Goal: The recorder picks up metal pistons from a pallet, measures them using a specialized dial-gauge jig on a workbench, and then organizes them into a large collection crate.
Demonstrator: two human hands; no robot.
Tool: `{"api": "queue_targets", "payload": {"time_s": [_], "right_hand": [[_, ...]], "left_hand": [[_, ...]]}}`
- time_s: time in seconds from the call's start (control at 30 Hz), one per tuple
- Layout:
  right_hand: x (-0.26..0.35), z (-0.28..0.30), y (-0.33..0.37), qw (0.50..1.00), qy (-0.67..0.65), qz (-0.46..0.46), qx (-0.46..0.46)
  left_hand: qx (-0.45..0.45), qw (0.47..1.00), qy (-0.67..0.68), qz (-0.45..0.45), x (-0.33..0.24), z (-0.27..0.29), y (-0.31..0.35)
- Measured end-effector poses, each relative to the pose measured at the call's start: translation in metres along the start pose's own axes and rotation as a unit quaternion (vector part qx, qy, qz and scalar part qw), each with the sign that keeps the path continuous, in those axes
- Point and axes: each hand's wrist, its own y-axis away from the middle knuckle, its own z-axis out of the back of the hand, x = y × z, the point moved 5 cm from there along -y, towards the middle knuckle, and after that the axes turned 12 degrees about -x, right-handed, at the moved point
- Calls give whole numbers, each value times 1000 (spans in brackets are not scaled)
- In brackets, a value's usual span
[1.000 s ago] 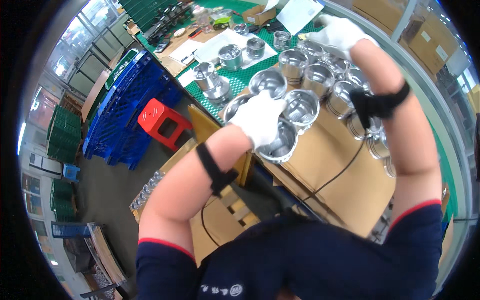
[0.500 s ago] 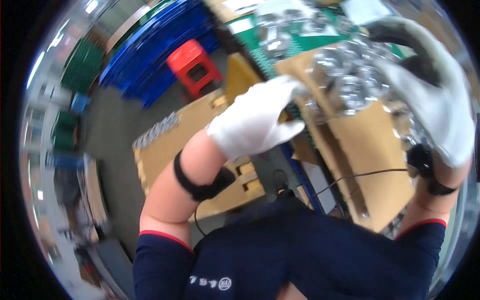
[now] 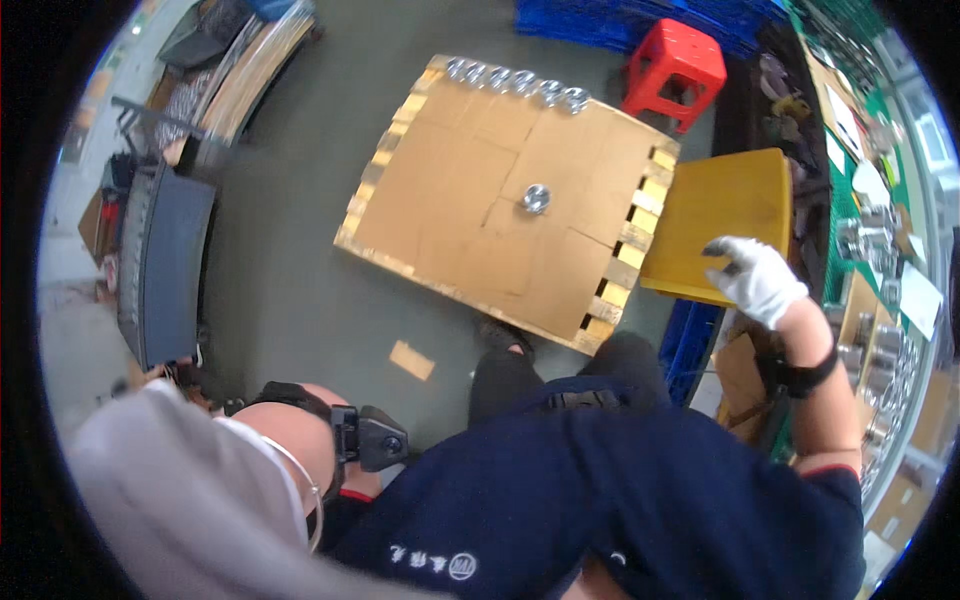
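Observation:
My left hand [image 3: 200, 480], in a pale glove, is raised close to the camera at the lower left, smeared by motion. Its fingers cannot be made out. White-gloved, with darker fingertips, my right hand [image 3: 757, 282] hangs beside a yellow bin-like box [image 3: 725, 205]; its fingers are bent and apart, with nothing seen between them. Ahead of me, a wooden pallet covered with cardboard [image 3: 450, 190] lies on the floor. One shiny round metal part [image 3: 537, 199] sits alone near its middle. Along the far edge stands a row of several similar metal parts [image 3: 523, 82].
A red plastic stool [image 3: 677, 70] stands past the pallet's far right corner, before blue plastic pallets [image 3: 600, 25]. The green-topped workbench [image 3: 845, 190] at right carries more metal parts [image 3: 885, 350]. A grey cart [image 3: 165, 265] stands at left. A cardboard scrap [image 3: 411, 360] lies on the floor.
I have turned away from the bench toward the pallet, which now fills the middle. My hands have left the cardboard box of metal parts; the left is now close to the camera.

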Motion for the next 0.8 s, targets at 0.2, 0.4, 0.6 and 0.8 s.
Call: {"api": "queue_targets", "payload": {"time_s": [0.2,0.4,0.6,0.8], "right_hand": [[-46,-99,-41,973,81,-57,207],[-69,-132,-156,961,111,-101,231],[-138,-207,-338,944,192,-36,267],[-243,-342,-576,936,276,24,217]], "left_hand": [[-309,924,117,194,180,73,-4],[-153,862,-262,406,440,75,63],[56,834,-360,415,633,-37,63],[200,807,-320,455,802,-155,7]]}}
